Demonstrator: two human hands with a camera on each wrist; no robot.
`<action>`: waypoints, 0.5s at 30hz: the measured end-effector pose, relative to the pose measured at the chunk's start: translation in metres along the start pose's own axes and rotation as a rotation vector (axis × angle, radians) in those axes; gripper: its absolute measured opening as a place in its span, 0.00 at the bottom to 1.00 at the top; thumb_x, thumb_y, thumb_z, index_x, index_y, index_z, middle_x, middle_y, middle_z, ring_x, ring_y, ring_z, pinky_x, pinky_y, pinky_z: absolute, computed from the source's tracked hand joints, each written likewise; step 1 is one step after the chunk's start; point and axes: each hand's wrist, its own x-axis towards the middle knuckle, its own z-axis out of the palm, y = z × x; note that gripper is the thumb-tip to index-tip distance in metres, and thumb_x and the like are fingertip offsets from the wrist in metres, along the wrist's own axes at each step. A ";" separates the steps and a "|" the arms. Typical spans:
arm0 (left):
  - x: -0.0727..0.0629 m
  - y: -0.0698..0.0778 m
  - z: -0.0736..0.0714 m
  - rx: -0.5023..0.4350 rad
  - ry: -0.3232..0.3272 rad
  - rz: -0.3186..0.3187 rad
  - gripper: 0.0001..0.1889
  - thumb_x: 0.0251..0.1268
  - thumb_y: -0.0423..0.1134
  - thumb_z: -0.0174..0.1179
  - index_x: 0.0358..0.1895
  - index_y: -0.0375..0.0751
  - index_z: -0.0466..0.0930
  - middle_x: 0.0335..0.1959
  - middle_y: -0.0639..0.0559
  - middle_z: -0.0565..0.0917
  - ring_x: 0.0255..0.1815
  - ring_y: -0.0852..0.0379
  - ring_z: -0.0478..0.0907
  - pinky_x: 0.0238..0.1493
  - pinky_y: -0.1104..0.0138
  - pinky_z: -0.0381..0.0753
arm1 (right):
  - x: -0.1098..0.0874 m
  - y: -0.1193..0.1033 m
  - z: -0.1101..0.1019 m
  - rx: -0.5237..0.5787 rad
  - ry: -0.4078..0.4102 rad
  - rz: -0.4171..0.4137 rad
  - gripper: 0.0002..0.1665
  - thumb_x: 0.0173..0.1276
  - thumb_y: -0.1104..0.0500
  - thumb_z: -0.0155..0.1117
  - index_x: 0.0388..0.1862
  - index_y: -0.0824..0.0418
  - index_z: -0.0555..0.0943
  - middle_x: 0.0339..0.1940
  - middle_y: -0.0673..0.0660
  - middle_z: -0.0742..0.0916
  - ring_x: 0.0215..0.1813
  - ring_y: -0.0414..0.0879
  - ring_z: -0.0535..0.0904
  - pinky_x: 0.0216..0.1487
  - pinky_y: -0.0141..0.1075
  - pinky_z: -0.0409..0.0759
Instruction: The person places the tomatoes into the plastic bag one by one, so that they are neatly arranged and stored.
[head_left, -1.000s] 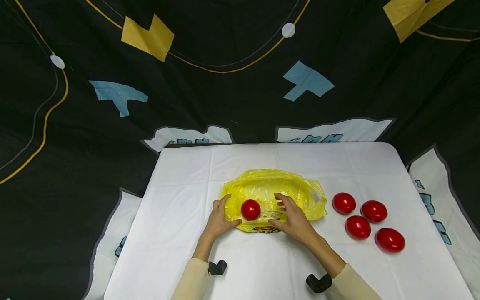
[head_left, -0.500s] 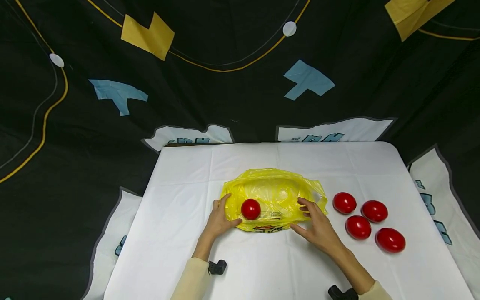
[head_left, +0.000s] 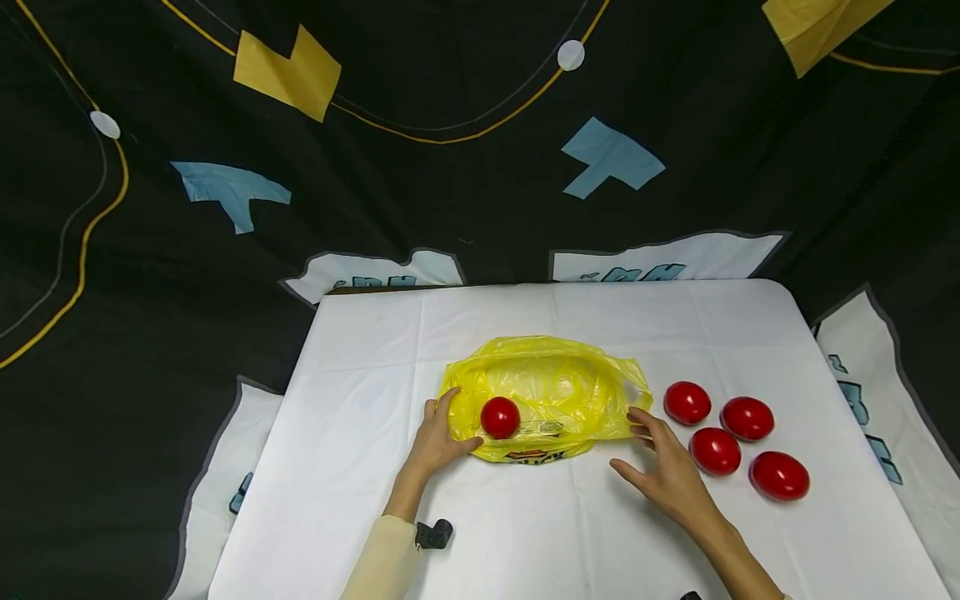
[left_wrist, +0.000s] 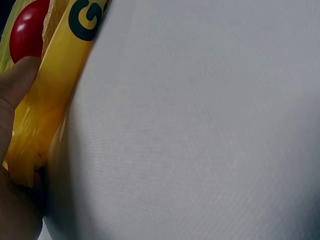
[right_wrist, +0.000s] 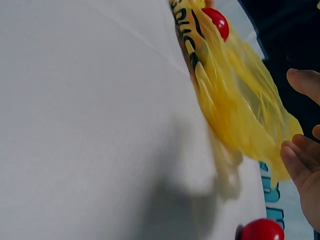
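A yellow plastic bag (head_left: pixel 562 392) with dark print lies on the white table, its mouth spread wide. One glossy red ball (head_left: pixel 500 417) sits at its left part. My left hand (head_left: pixel 437 437) holds the bag's left end; in the left wrist view the thumb (left_wrist: pixel 20 80) lies over the yellow rim beside the ball (left_wrist: pixel 30 30). At the bag's right end is my right hand (head_left: pixel 671 475), thumb and fingers apart, nothing between them. In the right wrist view its fingertips (right_wrist: pixel 295 155) are right at the edge of the bag (right_wrist: pixel 240 110).
Several more glossy red balls, oval in this view, are grouped on the table right of the bag, the nearest red ball (head_left: pixel 687 403) close to its right end. The white table (head_left: pixel 375 333) ends at a black cloth (head_left: pixel 450 208) with coloured patches behind it.
My right hand has moved right along the bag's front, from near its middle to its right end. The left hand, bag and red balls stay in place.
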 end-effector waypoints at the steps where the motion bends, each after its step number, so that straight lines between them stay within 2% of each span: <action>1: 0.000 0.000 0.000 0.004 0.001 0.001 0.51 0.42 0.53 0.74 0.71 0.52 0.54 0.49 0.44 0.63 0.40 0.48 0.72 0.46 0.56 0.73 | -0.002 0.001 -0.002 -0.002 0.008 0.010 0.49 0.42 0.61 0.82 0.64 0.64 0.67 0.57 0.56 0.77 0.51 0.49 0.78 0.50 0.33 0.75; 8: 0.000 -0.001 0.001 -0.006 0.007 0.006 0.51 0.42 0.53 0.74 0.71 0.52 0.55 0.48 0.44 0.63 0.40 0.48 0.72 0.46 0.55 0.74 | -0.013 0.007 -0.016 0.027 0.057 0.067 0.48 0.42 0.66 0.81 0.63 0.65 0.68 0.57 0.59 0.78 0.51 0.53 0.77 0.52 0.19 0.68; 15: 0.001 -0.001 0.002 -0.006 0.007 -0.002 0.51 0.41 0.52 0.74 0.71 0.52 0.55 0.48 0.44 0.63 0.41 0.48 0.72 0.47 0.55 0.74 | -0.027 0.021 -0.030 -0.013 0.126 0.110 0.49 0.42 0.66 0.81 0.64 0.65 0.68 0.54 0.60 0.79 0.48 0.52 0.77 0.51 0.14 0.64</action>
